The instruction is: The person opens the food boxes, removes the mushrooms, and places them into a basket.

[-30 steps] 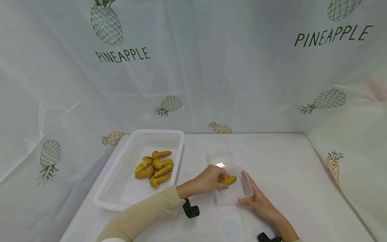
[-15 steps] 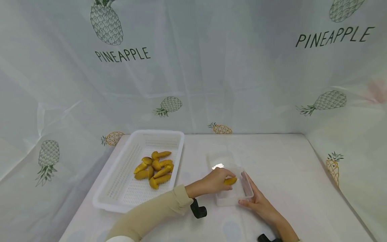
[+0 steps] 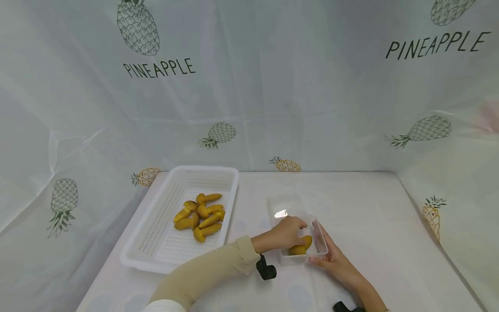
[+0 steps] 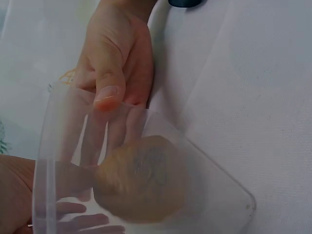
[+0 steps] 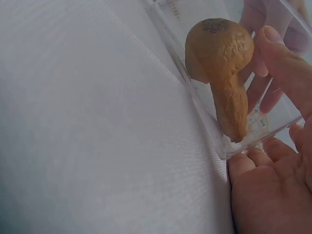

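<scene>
A clear plastic box (image 3: 292, 261) stands at the table's middle right with a yellow-brown mushroom (image 3: 298, 250) inside. My left hand (image 3: 288, 232) reaches into the box over the mushroom. Its index finger is held apart from its thumb, and the thumb overlaps the mushroom. Through the wall in the left wrist view, a left-hand digit meets the mushroom's cap (image 4: 146, 178) while other fingers are spread. My right hand (image 3: 338, 262) grips the box's right side, thumb at the near corner. In the right wrist view the mushroom's stem (image 5: 229, 109) points toward a box corner.
A white perforated basket (image 3: 144, 255) holding several more mushrooms (image 3: 202, 212) is on the left of the white table (image 3: 351, 199). Behind the box lies a clear lid (image 3: 286, 203) with a bright reflection. A pineapple-printed curtain (image 3: 249, 86) encloses the back and sides.
My left hand has moved right and deeper into the box. The mushroom it pinched has turned and lowered toward the near side. My right hand has kept its grip on the box.
</scene>
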`<state>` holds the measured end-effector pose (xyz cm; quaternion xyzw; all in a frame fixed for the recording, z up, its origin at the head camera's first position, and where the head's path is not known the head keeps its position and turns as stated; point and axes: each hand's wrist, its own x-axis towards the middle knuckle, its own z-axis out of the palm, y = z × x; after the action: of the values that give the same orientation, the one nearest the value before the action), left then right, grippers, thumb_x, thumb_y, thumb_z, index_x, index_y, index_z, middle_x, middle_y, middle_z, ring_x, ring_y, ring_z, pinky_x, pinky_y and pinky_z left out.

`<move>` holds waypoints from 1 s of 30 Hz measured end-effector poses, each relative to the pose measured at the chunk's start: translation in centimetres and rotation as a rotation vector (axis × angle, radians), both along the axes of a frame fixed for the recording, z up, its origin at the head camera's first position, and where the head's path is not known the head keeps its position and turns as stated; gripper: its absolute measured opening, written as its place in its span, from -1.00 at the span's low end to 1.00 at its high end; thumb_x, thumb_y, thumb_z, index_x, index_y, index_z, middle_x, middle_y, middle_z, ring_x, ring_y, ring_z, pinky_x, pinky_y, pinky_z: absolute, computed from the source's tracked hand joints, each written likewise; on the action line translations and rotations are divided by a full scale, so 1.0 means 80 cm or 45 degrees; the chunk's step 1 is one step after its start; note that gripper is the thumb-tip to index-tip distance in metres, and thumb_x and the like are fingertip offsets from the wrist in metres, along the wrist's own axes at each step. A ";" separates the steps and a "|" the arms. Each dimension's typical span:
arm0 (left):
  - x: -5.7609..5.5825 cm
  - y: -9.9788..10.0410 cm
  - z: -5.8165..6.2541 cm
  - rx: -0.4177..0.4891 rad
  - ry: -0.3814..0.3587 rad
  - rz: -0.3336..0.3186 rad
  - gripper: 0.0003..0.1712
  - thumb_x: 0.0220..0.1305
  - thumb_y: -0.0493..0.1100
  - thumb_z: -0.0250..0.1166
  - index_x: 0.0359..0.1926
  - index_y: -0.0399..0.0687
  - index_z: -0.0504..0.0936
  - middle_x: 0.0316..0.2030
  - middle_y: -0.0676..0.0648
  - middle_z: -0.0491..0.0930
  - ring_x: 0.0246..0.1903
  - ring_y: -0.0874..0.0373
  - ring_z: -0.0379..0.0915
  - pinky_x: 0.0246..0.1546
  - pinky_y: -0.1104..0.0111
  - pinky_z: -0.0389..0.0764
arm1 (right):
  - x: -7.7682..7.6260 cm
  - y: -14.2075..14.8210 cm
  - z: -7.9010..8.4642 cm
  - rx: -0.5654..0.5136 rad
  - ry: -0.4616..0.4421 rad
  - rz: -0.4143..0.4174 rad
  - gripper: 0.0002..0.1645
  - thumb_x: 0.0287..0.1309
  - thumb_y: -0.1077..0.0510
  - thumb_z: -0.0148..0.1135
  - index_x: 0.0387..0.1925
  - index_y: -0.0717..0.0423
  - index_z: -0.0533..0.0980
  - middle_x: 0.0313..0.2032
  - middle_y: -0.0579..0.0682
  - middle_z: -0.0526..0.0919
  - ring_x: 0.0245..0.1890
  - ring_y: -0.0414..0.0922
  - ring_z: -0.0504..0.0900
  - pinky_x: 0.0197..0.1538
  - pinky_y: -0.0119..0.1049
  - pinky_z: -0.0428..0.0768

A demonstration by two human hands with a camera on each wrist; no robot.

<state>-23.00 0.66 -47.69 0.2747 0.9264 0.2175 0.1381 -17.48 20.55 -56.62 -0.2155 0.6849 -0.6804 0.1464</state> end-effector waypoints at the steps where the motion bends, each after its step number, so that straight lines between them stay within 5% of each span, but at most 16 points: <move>1: 0.000 0.001 -0.001 -0.001 -0.002 0.011 -0.49 0.21 -0.13 0.47 0.17 -0.17 0.64 0.03 0.00 0.66 -0.01 0.25 0.54 -0.09 0.55 0.53 | 0.000 0.000 0.000 -0.007 0.007 0.007 0.25 0.25 0.41 0.25 0.60 -0.22 -0.35 0.54 0.11 -0.53 0.46 0.21 -0.50 -0.03 -0.44 0.58; 7: 0.000 0.007 -0.004 -0.005 -0.019 0.052 -0.48 0.18 -0.08 0.50 0.14 -0.16 0.66 -0.04 0.01 0.67 -0.21 0.34 0.50 -0.27 0.59 0.50 | -0.002 0.000 -0.002 -0.024 0.031 0.011 0.25 0.25 0.42 0.25 0.60 -0.21 -0.35 0.55 0.13 -0.50 0.41 -0.37 0.03 -0.18 -0.42 0.61; 9: 0.000 0.008 -0.005 -0.016 -0.025 0.051 -0.48 0.17 -0.09 0.50 0.13 -0.16 0.66 -0.07 0.00 0.67 -0.22 0.33 0.50 -0.27 0.59 0.49 | -0.002 0.001 -0.002 -0.028 0.028 0.011 0.25 0.25 0.42 0.25 0.60 -0.22 -0.35 0.55 0.12 -0.50 0.45 -0.35 -0.03 -0.11 -0.43 0.61; 14: 0.000 0.012 -0.006 -0.058 -0.022 0.002 -0.49 0.13 -0.13 0.51 0.11 -0.16 0.66 -0.12 0.01 0.69 -0.21 0.30 0.51 -0.23 0.57 0.48 | -0.002 0.000 -0.003 -0.046 0.011 0.020 0.27 0.23 0.44 0.26 0.59 -0.21 -0.36 0.55 0.10 -0.51 0.47 0.08 -0.49 0.01 -0.40 0.61; 21: -0.001 0.016 -0.016 -0.062 -0.018 -0.032 -0.57 0.12 -0.15 0.51 0.03 -0.12 0.68 -0.18 0.04 0.70 -0.28 0.34 0.51 -0.27 0.61 0.46 | -0.001 -0.001 -0.004 -0.021 0.016 0.013 0.26 0.25 0.42 0.25 0.59 -0.22 -0.36 0.55 0.10 -0.49 0.42 -0.45 -0.16 -0.05 -0.45 0.59; 28: -0.001 0.016 -0.015 -0.001 -0.075 -0.029 -0.70 0.15 -0.18 0.48 -0.07 -0.13 0.74 -0.23 0.05 0.70 -0.29 0.35 0.52 -0.31 0.61 0.45 | -0.001 -0.001 -0.001 0.006 0.009 -0.011 0.26 0.24 0.41 0.26 0.60 -0.23 -0.34 0.55 0.07 -0.51 0.45 0.28 -0.43 -0.30 -0.40 0.59; 30: 0.000 0.016 -0.013 0.015 -0.106 -0.017 -0.71 0.15 -0.20 0.48 -0.08 -0.13 0.75 -0.23 0.05 0.70 -0.29 0.35 0.52 -0.33 0.61 0.45 | -0.001 -0.001 -0.001 0.014 0.011 -0.013 0.26 0.24 0.41 0.26 0.60 -0.23 -0.34 0.55 0.10 -0.50 0.42 0.24 0.07 -0.39 -0.34 0.57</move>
<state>-23.01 1.91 -48.73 0.2723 0.9167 0.2331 0.1765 -17.58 20.50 -56.73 -0.2140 0.6905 -0.6764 0.1411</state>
